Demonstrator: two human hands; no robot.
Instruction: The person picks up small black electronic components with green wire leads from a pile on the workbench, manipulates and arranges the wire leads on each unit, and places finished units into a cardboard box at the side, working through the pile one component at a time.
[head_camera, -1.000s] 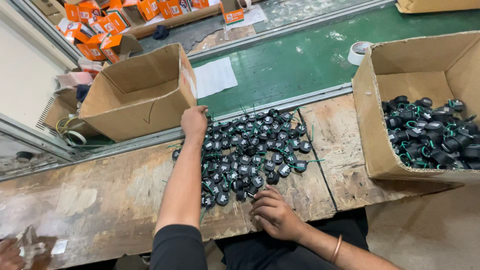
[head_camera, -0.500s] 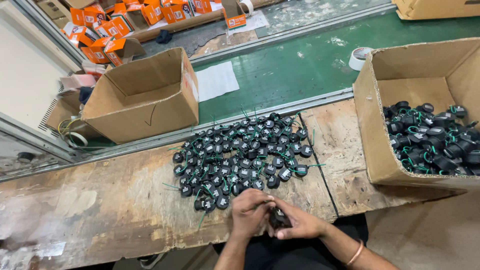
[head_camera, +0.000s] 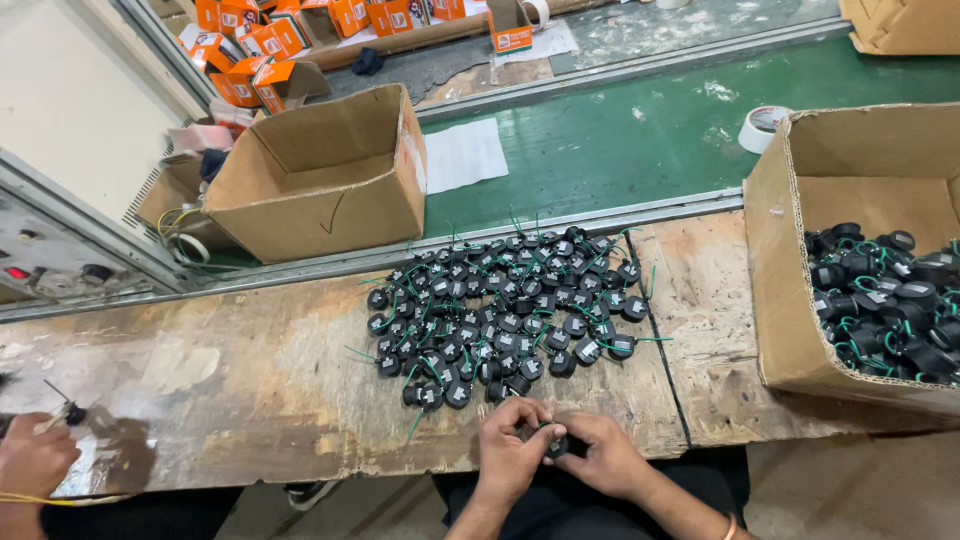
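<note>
A heap of small round black parts with green wires (head_camera: 505, 310) lies on the worn wooden bench (head_camera: 250, 390). At the bench's near edge my left hand (head_camera: 510, 450) and my right hand (head_camera: 600, 460) meet, both pinching one black round part (head_camera: 556, 446) between the fingertips. The part is mostly hidden by my fingers. The heap is just beyond my hands.
An open cardboard box (head_camera: 310, 170) stands tipped at the back left on the green belt (head_camera: 620, 140). A second box (head_camera: 800, 290) at the right holds several of the same black parts. A tape roll (head_camera: 765, 128) lies on the belt. Another person's hand (head_camera: 35, 460) works at the lower left.
My left arm came back from the heap's far edge to the near edge of the bench. Both hands came together on one black part.
</note>
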